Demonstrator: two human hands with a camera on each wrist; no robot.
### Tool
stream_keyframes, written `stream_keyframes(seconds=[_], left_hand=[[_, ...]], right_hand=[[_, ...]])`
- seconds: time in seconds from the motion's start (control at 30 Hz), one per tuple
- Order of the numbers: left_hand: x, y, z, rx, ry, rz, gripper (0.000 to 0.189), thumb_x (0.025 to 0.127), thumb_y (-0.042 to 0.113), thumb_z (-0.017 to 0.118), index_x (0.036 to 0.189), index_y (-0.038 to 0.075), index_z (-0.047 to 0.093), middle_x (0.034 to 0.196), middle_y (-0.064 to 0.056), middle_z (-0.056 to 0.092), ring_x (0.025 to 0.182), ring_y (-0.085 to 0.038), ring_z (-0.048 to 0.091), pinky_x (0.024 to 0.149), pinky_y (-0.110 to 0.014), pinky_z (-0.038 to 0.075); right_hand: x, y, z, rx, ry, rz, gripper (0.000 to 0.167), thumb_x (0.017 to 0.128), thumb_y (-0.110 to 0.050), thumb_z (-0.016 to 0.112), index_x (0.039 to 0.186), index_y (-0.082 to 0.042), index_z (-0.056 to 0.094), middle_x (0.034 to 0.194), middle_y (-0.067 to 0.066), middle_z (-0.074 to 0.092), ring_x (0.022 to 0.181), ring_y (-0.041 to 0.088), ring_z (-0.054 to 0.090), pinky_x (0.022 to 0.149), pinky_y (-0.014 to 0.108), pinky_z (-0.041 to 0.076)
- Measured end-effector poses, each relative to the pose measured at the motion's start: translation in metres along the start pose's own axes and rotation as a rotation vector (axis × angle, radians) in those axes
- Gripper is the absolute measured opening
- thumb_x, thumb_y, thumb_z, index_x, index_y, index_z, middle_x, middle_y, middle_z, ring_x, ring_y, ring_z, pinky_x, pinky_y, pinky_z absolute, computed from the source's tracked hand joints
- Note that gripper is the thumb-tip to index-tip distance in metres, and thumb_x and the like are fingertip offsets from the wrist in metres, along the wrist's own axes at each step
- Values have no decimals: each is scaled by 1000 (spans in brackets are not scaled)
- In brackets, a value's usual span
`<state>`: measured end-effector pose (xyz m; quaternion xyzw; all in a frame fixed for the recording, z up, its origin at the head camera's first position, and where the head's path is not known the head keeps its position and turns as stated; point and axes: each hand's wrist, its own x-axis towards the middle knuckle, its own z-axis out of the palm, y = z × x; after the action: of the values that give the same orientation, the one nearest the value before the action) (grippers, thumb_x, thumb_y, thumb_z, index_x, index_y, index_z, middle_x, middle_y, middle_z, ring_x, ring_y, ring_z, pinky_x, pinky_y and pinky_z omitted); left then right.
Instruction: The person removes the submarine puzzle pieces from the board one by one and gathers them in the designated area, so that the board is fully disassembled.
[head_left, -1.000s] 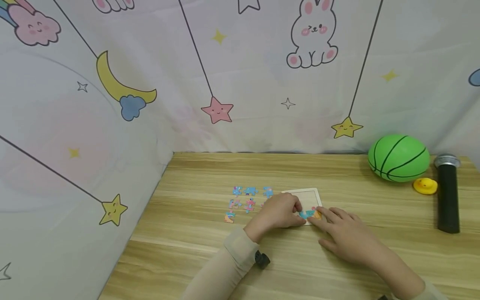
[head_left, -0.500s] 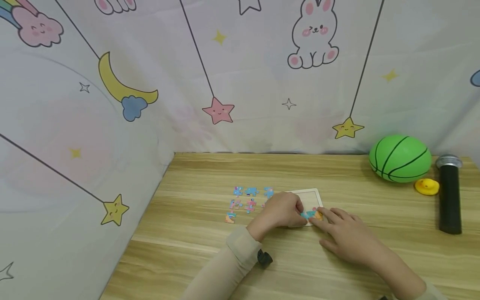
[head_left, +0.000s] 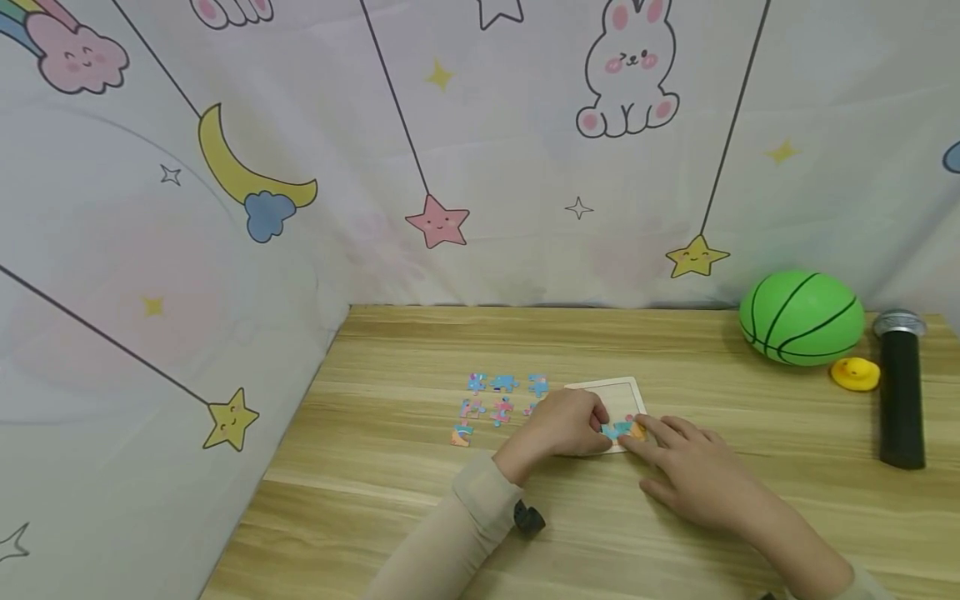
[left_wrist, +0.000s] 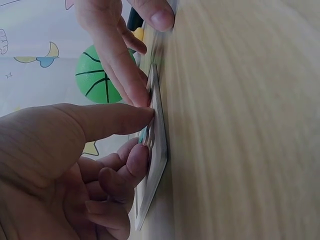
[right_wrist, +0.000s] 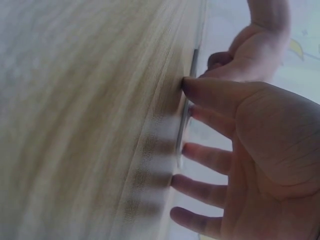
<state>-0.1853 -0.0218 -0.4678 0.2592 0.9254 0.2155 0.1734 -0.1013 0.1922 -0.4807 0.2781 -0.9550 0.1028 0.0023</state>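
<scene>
A light wooden puzzle tray (head_left: 618, 398) lies on the table, with teal and orange jigsaw pieces (head_left: 624, 428) along its lower right part. Over the tray's left side, my left hand (head_left: 566, 422) pinches a small teal puzzle piece (left_wrist: 143, 135) between thumb and fingers; the fingers hide most of it. My right hand (head_left: 693, 472) rests at the tray's lower right corner, its fingers spread and fairly straight, fingertips touching the edge and the pieces there. Left of the tray, several loose blue, pink and orange jigsaw pieces (head_left: 501, 410) lie in rough rows, one partly behind my left hand.
At the back right of the wooden table (head_left: 360, 492) sit a green ball (head_left: 802, 318) with black lines, a yellow rubber duck (head_left: 855, 374) and a black microphone (head_left: 902, 400). A printed cloth (head_left: 517, 167) hangs behind the table and along its left side.
My left hand shifts very slightly at the tray, still pinching the piece. The right hand keeps its place, and the loose pieces lie as before.
</scene>
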Motion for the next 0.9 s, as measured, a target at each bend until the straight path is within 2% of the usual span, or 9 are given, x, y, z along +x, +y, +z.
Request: stream_keyframes(seconds=[0.2, 0.33, 0.63, 0.9], left_hand=[[0, 1, 0, -3, 7, -14, 18, 85, 24, 84, 100, 17, 74, 80, 16, 60, 71, -1, 56, 64, -20, 45], [1, -2, 0, -44, 7, -5, 19, 84, 22, 85, 99, 15, 75, 79, 15, 62, 71, -1, 57, 64, -20, 46], [4, -15, -6, -292, -40, -12, 10, 86, 15, 82, 95, 14, 77, 84, 10, 66, 77, -7, 61, 70, -23, 51], [1, -28, -13, -382, -57, 18, 4, 91, 14, 77, 94, 12, 79, 86, 10, 70, 81, -6, 63, 76, -23, 51]], right_hand=[[-1, 0, 0, 4, 4, 3, 56, 93, -40, 77, 145, -24, 63, 153, 11, 51, 133, 41, 51, 95, 67, 45], [-1, 0, 0, 6, -4, 11, 56, 94, -40, 76, 146, -25, 62, 154, 11, 50, 134, 41, 50, 96, 67, 45], [-1, -1, 0, 14, -10, 22, 58, 95, -41, 75, 149, -27, 59, 156, 10, 48, 135, 39, 49, 94, 68, 45], [-2, -1, 0, 9, -9, 28, 56, 95, -41, 75, 147, -27, 61, 155, 10, 49, 135, 40, 49, 95, 69, 45]])
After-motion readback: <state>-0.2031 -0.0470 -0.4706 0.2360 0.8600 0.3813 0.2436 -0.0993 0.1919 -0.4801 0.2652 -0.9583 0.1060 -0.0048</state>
